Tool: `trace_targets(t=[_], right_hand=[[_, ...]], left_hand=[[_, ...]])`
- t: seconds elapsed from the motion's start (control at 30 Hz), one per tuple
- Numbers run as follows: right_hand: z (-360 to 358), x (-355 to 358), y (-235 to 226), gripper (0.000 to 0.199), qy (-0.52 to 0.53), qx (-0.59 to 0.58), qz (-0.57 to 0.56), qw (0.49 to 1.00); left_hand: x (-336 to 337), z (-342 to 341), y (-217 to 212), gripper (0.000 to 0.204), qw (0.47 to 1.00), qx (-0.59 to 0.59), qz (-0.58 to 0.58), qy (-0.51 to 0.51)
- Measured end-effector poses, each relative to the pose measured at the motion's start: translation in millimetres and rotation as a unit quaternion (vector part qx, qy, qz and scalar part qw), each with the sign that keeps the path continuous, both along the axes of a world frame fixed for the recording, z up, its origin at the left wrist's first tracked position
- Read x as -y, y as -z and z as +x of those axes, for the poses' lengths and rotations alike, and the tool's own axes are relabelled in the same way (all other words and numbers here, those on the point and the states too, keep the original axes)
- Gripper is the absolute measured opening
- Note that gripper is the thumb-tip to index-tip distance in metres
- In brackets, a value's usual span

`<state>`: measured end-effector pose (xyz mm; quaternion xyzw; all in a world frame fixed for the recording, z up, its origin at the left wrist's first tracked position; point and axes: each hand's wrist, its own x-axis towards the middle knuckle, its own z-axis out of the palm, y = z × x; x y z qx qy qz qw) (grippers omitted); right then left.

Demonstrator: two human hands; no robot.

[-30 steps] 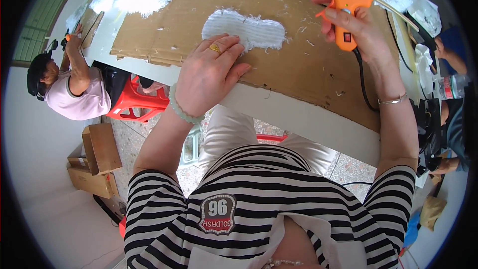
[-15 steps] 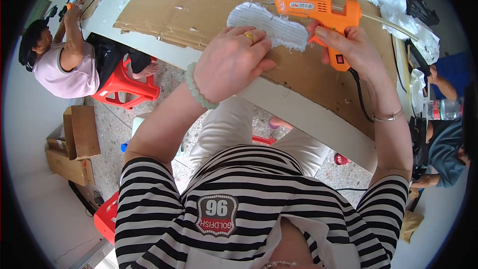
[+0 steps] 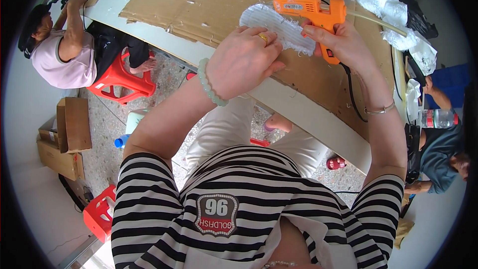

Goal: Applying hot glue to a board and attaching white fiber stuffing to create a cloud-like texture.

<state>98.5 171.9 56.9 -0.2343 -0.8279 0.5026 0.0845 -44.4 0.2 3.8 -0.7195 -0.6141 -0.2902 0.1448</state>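
Observation:
In my right hand (image 3: 338, 45) is an orange glue gun (image 3: 311, 7), gripped by its handle. Its nozzle points left, at the far edge of a white, ribbed, insole-shaped piece (image 3: 276, 24) with frayed edges. A pale glue stick (image 3: 376, 20) juts from the back of the gun. My left hand (image 3: 244, 60) is closed at the near edge of the insole, its fingertips partly hidden beneath the knuckles. Under both hands lies a brown cardboard sheet (image 3: 174, 12) on the white table (image 3: 298, 102).
White fluffy material (image 3: 376, 0) lies at the far right, with more along the far edge. The gun's black cord (image 3: 354, 94) runs down across the cardboard. One person (image 3: 64, 60) sits on a red stool (image 3: 122, 82) at the left; another (image 3: 443, 149) is at the right.
The glue gun has shifted slightly left relative to the insole, its nozzle now over the far edge. My left hand and the insole sit a little further right in view, which has also shifted.

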Motion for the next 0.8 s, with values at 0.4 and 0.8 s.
trace_targets(t=[0.4, 0.8], right_hand=[[-3.8, -5.8, 5.6, 0.022, -0.012, 0.023, 0.04, 0.999], [3.1, -7.6, 8.4, 0.02, -0.027, 0.014, 0.067, 0.997]], left_hand=[[-0.5, -0.1, 2.0, 0.023, 1.0, 0.007, 0.004, 0.001], [-0.7, 0.1, 2.4, 0.022, 1.0, 0.001, 0.013, -0.003]])
